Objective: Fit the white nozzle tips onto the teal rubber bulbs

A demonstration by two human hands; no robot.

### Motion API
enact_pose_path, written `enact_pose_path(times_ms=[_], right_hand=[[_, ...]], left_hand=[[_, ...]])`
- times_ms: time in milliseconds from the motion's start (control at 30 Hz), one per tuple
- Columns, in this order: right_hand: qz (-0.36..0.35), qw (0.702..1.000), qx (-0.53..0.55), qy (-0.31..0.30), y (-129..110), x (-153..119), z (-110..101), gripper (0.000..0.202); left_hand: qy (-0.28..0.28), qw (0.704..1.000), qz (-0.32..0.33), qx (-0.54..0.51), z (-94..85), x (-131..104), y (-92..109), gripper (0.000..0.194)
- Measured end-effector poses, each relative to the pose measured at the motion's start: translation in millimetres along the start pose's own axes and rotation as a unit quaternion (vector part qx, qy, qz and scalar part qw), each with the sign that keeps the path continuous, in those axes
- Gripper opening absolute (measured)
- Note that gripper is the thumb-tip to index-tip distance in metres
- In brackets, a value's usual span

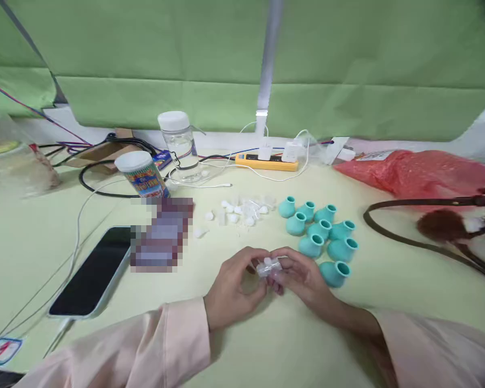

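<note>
Close over the table, a small clear plastic tube-like piece (268, 267) with a white bit in it is pinched between both hands. My left hand (238, 285) grips its left end with thumb and fingers. From the other side my right hand (301, 277) closes round its right end, with the curled fingers partly hidden. Just right of my right hand, several teal rubber bulb-shaped pieces (334, 274) with round open necks stand in a cluster. Beyond my hands lies a loose scatter of small white caps and clear plastic pieces (249, 220).
A phone (95, 275) on a cable lies left, beside a blurred-out dark red item (161, 234). Behind stand a white-lidded canister (143, 175) and a clear jar (181, 148). A yellow power strip (267, 163) sits at the back. On the right are a red plastic bag (412, 172) and brown straps (408, 245).
</note>
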State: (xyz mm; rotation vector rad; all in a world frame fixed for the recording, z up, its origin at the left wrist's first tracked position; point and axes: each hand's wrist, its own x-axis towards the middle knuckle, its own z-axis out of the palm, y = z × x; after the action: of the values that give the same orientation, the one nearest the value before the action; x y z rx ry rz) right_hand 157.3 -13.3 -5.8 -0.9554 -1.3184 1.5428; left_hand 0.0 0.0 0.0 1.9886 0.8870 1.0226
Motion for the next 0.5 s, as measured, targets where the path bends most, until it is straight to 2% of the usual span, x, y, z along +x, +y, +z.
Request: enact_pose_path(times_ms=[167, 233, 300, 367, 433, 500], right_hand=[[0.002, 1.0, 0.0, 0.009, 1.4, 0.3, -0.9, 0.022], [0.003, 1.0, -0.006, 0.012, 2.2, -0.1, -1.2, 0.021], [0.002, 1.0, -0.015, 0.011, 3.0, -0.6, -1.5, 0.019], [0.002, 1.0, -0.027, 0.015, 3.6, -1.1, -1.5, 0.019], [-0.005, 0.999, -0.039, 0.016, 4.0, -1.5, -1.2, 0.018], [-0.018, 0.999, -0.045, 0.014, 4.6, -1.7, -0.5, 0.017]], left_hand=[[0.028, 0.997, 0.068, -0.022, 0.9, -1.9, -1.7, 0.029], [0.03, 0.997, 0.062, -0.032, 0.2, -1.5, -0.1, 0.028], [0.025, 0.998, 0.007, -0.055, -1.3, -0.6, 2.5, 0.027], [0.018, 0.992, -0.077, -0.095, -2.7, 0.6, 4.4, 0.026], [0.002, 0.977, -0.152, -0.149, -3.3, 2.3, 4.6, 0.024], [-0.032, 0.956, -0.2, -0.21, -2.8, 4.1, 3.0, 0.022]])
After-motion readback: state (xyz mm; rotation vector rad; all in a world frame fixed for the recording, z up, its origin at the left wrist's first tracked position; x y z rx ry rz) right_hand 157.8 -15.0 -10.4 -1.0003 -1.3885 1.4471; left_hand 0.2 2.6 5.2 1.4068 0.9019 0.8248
